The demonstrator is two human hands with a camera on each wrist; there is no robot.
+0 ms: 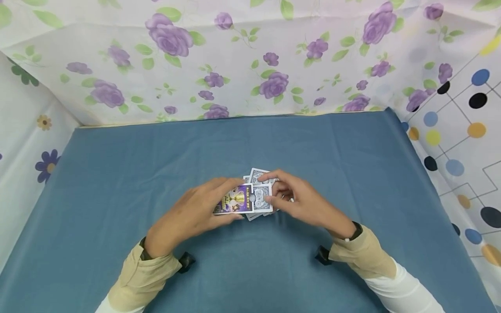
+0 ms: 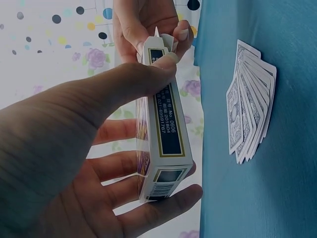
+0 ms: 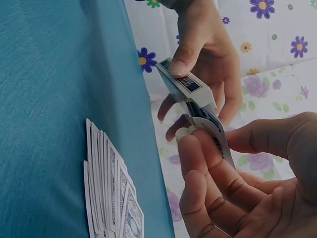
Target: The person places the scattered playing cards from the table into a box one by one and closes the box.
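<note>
A card box (image 1: pixel 236 200) with a purple picture and a gold cup is gripped by the left hand (image 1: pixel 195 206), thumb on one narrow side and fingers on the other. Out of its opened end stick cards (image 3: pixel 218 134), which the right hand (image 1: pixel 299 198) pinches between thumb and fingers. In the left wrist view the box (image 2: pixel 171 129) shows its dark printed side and barcode end, the left hand's thumb across it. Below the hands, on the cloth, lies a loose pile of patterned-back cards (image 2: pixel 250 101), partly hidden in the head view.
A blue cloth (image 1: pixel 156 152) covers the table. Floral sheets (image 1: pixel 242 56) hang behind and at the left, and a dotted sheet (image 1: pixel 462 174) at the right. Small black objects (image 1: pixel 187 262) show beside both sleeves.
</note>
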